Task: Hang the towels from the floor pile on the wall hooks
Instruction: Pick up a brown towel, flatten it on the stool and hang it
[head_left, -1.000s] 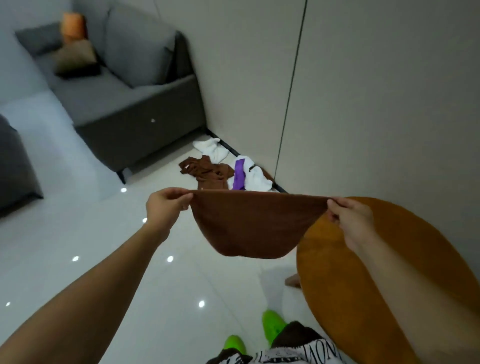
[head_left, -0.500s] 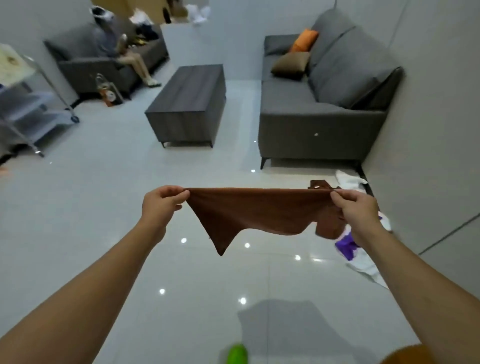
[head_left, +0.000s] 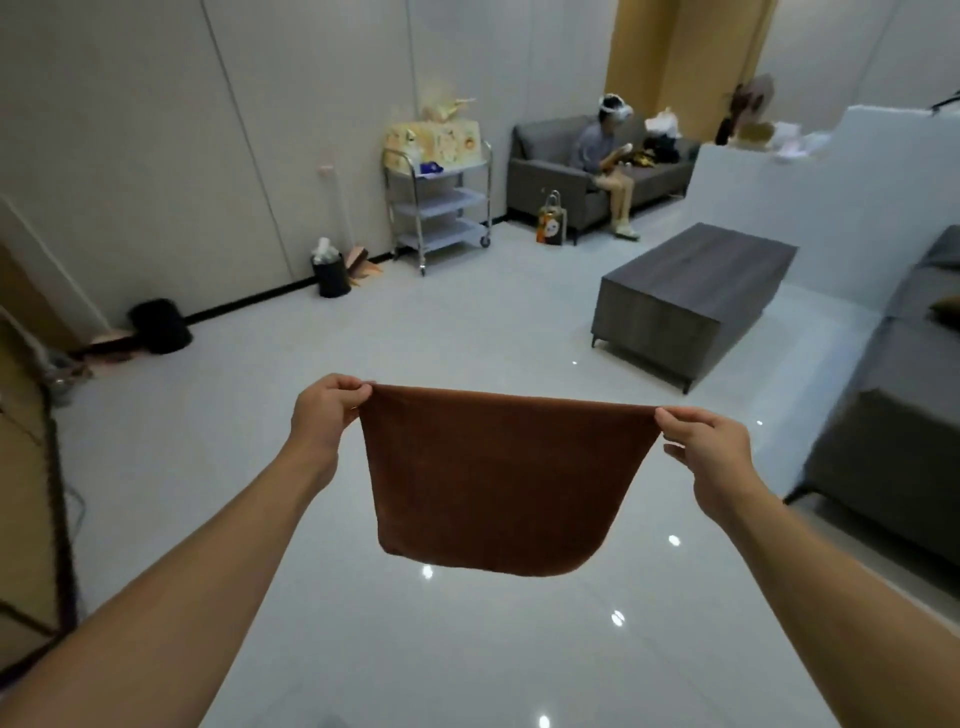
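A brown towel (head_left: 498, 483) hangs stretched flat in the air in front of me, above the glossy white floor (head_left: 415, 649). My left hand (head_left: 327, 410) pinches its top left corner. My right hand (head_left: 706, 447) pinches its top right corner. The towel's lower edge curves down and hangs free. The floor pile and the wall hooks are out of view.
A grey coffee table (head_left: 691, 296) stands ahead to the right, a grey sofa (head_left: 893, 415) at the right edge. A metal trolley (head_left: 441, 202), a black bin (head_left: 330, 273) and a black object (head_left: 161, 327) line the far wall. A person sits on a far sofa (head_left: 561, 171).
My view has swung left, away from the wall and the towel pile, across the sofa toward the open room. Both hands kept hold of the brown towel, which now hangs flatter.
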